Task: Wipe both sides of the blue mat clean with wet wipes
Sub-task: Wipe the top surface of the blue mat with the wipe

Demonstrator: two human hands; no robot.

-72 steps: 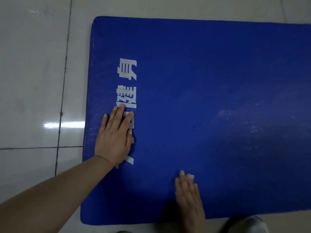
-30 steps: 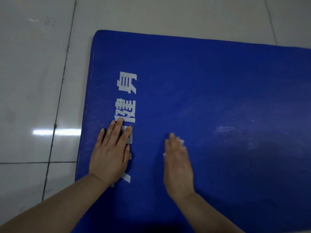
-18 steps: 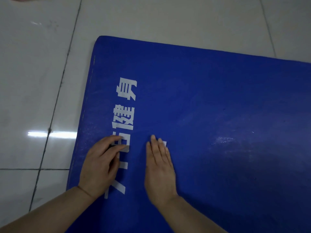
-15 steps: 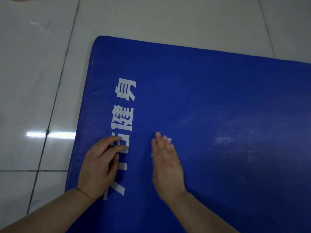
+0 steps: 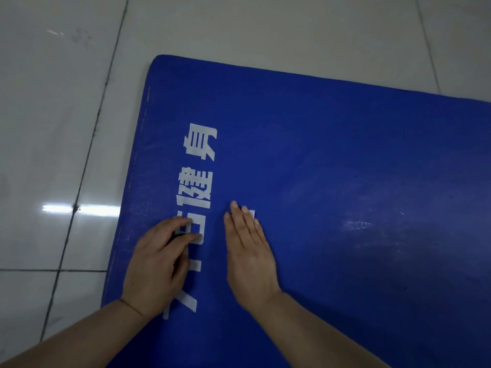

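The blue mat [image 5: 345, 155] lies flat on the floor, with white lettering running down its left part. My right hand [image 5: 252, 256] lies flat on the mat just right of the lettering, fingers straight, pressing a white wet wipe [image 5: 252, 212]. Only a sliver of the wipe shows past the fingertips. My left hand [image 5: 156, 261] rests on the lettering near the mat's left edge, its fingers loosely bent with the tips on the mat, holding nothing.
Glossy white floor tiles [image 5: 53, 128] with dark grout lines surround the mat on the left and far side. A pale wet smear [image 5: 356, 224] marks the mat to the right of my hands. The mat runs out of view at the right and bottom.
My right hand slid the wipe from the mat's near edge up and left toward the lettering. My left hand's fingers went from flat to loosely bent. The view tilted, so more floor shows.
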